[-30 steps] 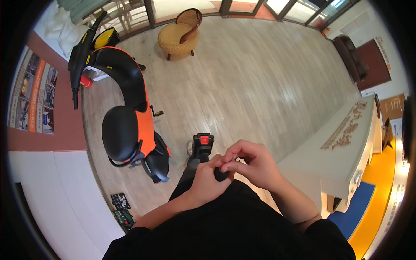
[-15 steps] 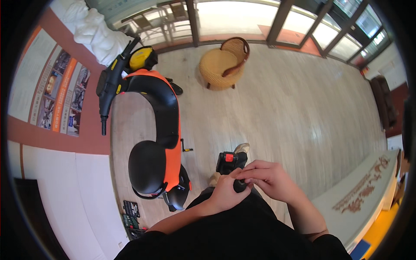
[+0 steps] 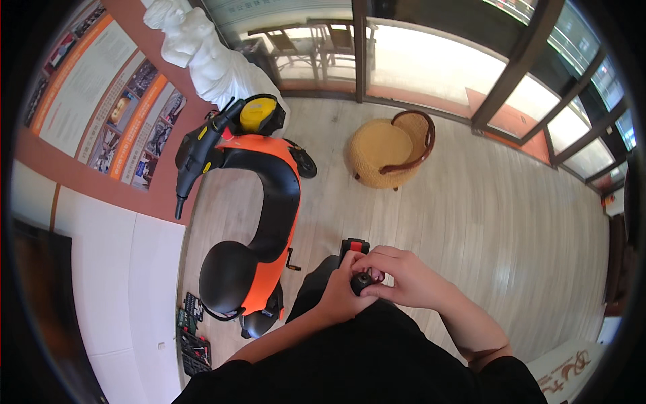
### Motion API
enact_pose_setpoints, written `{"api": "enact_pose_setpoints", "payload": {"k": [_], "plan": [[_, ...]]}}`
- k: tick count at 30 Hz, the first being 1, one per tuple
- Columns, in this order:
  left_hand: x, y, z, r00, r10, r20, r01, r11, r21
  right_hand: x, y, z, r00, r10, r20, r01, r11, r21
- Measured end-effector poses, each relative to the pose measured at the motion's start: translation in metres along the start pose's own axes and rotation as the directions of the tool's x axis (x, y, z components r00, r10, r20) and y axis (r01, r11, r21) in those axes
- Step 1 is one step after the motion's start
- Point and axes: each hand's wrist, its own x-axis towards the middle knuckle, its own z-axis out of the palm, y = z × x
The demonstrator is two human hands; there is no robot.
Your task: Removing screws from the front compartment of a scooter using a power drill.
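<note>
In front of my body I hold a cordless drill, its black chuck [image 3: 361, 284] facing up and its black battery with a red part [image 3: 354, 246] pointing away from me. My left hand [image 3: 338, 295] is closed around the drill's body, which it mostly hides. The fingers of my right hand [image 3: 409, 277] are bent around the chuck, thumb on the near side and fingertips on the far side. Whether a bit is between those fingers is too small to tell.
To my left stands an orange and black scooter [image 3: 293, 195]. Tool cases [image 3: 195, 351] lie open on the floor behind it, beside the white cabinet [image 3: 138, 283]. A wicker chair [image 3: 381, 145] stands ahead, a white statue [image 3: 219, 64] at the far left, a lettered counter [image 3: 568, 370] at the near right.
The view has turned, so the scooter and chair sit lower in it. The drill has tilted, bringing the chuck's front into sight, and my right fingers have shifted from a pinch to around the chuck.
</note>
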Motion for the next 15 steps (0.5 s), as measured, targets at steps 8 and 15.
{"api": "enact_pose_setpoints", "payload": {"k": [8,15], "plan": [[0.115,-0.003,-0.002,0.991,0.081,-0.108,-0.085,0.996,-0.027,0.066,0.05,-0.089,0.999,-0.049,0.015,0.051,0.977,-0.206],[0.226,-0.033,-0.052,0.993,0.088,-0.081,-0.104,0.969,-0.225,0.182,0.086,-0.152,0.969,0.197,0.149,-0.175,0.973,-0.148]]}}
